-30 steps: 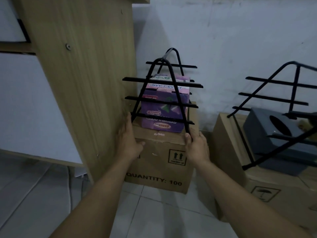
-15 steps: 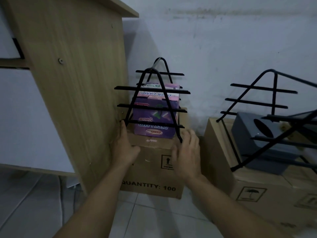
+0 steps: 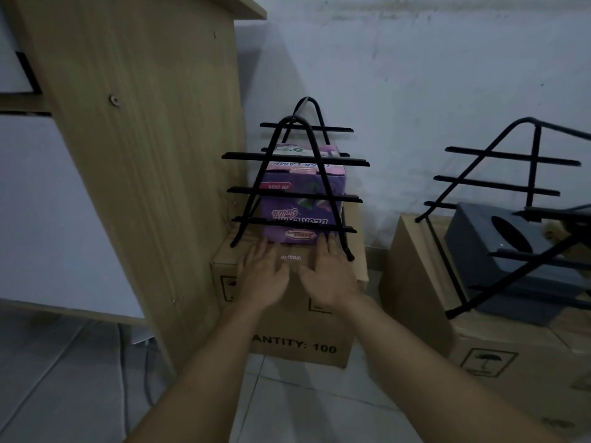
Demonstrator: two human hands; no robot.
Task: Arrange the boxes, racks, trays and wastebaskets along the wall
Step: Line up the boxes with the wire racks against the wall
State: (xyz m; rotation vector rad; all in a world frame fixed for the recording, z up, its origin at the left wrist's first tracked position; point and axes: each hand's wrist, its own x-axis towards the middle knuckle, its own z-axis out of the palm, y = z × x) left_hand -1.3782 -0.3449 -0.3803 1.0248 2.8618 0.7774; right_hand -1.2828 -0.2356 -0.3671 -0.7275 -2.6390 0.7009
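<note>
Cardboard box [image 3: 297, 311] printed "QUANTITY: 100" stands on the tiled floor [image 3: 64, 378] in the corner, its left side close against the wooden cabinet panel [image 3: 144, 155] and its far side near the white wall [image 3: 447, 75]; whether it touches the wall cannot be told. On its top sits a black wire rack [image 3: 295, 187], peaked like a tent, with a purple desk-lamp box [image 3: 303, 203] standing inside it. Both hands lie flat on the near part of the box's top, fingers straight and slightly spread, gripping nothing: the left hand [image 3: 263, 279] left of centre, the right hand [image 3: 329, 276] just beside it, fingertips of both reaching to the foot of the purple box and the rack's lowest bar. So the load lies straight ahead of the hands, on the far side of them, and both are about equally near; a push would drive it toward the wall, likely the last squaring-up of this stack. To the right, well apart across a floor gap, a second cardboard box [image 3: 479, 346] carries another black rack [image 3: 511, 219] over a grey wastebasket [image 3: 499, 251] lying on its side
</note>
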